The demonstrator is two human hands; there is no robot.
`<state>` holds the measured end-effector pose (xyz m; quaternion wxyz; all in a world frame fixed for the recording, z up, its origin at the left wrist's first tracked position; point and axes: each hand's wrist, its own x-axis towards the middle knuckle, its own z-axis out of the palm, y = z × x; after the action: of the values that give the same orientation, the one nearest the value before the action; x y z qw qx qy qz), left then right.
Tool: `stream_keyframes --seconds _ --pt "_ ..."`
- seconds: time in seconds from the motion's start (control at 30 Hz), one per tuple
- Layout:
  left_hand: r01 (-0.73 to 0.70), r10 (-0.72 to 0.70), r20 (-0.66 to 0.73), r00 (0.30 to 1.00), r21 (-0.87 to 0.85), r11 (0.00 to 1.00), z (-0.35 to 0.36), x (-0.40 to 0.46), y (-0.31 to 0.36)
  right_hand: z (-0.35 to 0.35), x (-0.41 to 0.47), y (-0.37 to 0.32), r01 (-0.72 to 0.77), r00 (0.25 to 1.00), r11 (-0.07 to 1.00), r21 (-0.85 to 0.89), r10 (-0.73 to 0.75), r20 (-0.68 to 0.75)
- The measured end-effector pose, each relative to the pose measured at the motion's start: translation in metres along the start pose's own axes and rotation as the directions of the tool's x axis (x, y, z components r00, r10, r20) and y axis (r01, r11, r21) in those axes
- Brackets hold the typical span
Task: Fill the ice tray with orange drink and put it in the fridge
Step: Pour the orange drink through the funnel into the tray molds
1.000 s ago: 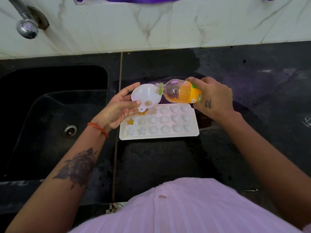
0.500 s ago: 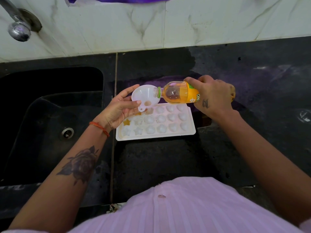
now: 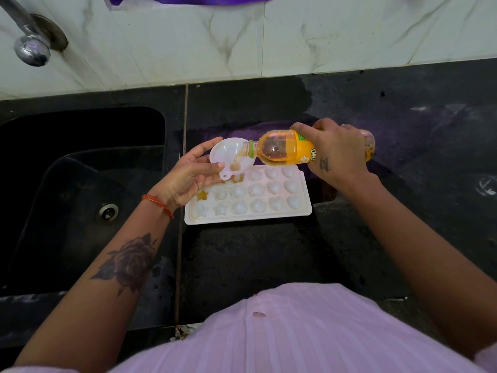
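On the black stone counter (image 3: 269, 265) beside the sink, keep your left hand (image 3: 188, 176) pinching the white plastic funnel (image 3: 228, 154) over one cell of the white moulded ice tray (image 3: 250, 219). With your right hand (image 3: 336, 154) wrapped round the clear orange-drink bottle (image 3: 282, 152), tilt gently so the cell doesn't overflow.

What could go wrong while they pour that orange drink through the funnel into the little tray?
1. The bottle lies almost level with its mouth just over the rim of the funnel; a surge could splash onto the dark counter.
2. The left hand holds the funnel only by fingertips; if it tilts, drink may miss the cell below.
3. The cells of the ice tray are small, so the one under the spout might overflow into its neighbours.
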<state>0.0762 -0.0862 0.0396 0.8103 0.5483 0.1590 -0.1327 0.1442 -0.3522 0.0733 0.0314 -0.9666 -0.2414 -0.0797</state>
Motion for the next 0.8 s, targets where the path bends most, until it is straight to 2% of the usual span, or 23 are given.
stream_keyframes --seconds 0.53,0.8 --pt "-0.031 0.031 0.002 1.000 0.003 1.000 0.008 -0.002 0.007 -0.003 -0.005 0.005 -0.056 0.998 0.992 0.112 0.057 -0.001" --pt "-0.025 0.024 0.046 0.999 0.016 1.000 0.020 0.007 0.001 -0.002 -0.013 0.020 -0.074 0.997 0.997 0.038 0.074 -0.016"
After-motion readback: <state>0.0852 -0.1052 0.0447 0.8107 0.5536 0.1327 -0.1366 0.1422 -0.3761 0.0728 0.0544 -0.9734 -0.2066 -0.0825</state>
